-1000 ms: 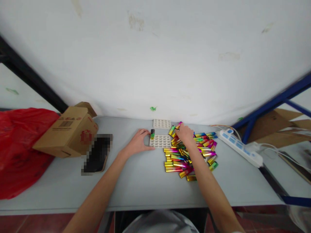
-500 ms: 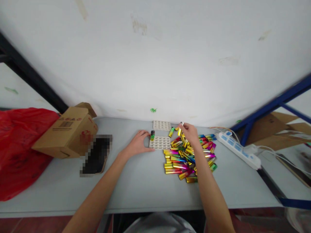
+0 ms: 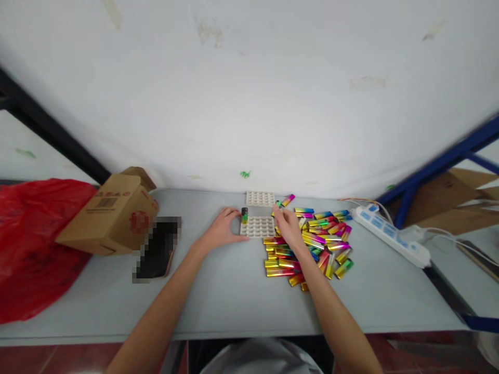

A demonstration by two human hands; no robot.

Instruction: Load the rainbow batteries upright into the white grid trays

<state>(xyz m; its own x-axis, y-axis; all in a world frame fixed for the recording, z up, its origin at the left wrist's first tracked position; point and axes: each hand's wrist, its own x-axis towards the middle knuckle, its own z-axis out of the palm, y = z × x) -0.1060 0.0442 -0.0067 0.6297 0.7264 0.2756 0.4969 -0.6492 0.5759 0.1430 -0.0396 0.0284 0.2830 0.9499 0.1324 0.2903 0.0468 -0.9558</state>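
A pale tray with rows of round holes (image 3: pixel 258 227) lies on the grey table, and one green-and-black lighter (image 3: pixel 244 215) stands upright in its back left corner. My left hand (image 3: pixel 225 227) rests at the tray's left edge, thumb and fingers spread around that side. Just past the tray's back right corner, my right hand (image 3: pixel 286 223) pinches a small green-topped lighter (image 3: pixel 278 204). A second pale tray (image 3: pixel 260 198) lies behind the first, against the wall. Many shiny multicoloured lighters (image 3: pixel 286 264) are heaped on the right, partly under my right forearm.
A black phone (image 3: pixel 158 249), a cardboard box (image 3: pixel 113 213) and a red plastic bag (image 3: pixel 42 249) are on the left. To the right lie a white power strip (image 3: pixel 390 236) with cables and an open carton (image 3: pixel 440 200). Behind the table rises a white wall.
My right hand has moved left, closer to the near tray's back right corner, and the lighter in its fingers is now green-topped. My left hand has stayed at the tray.
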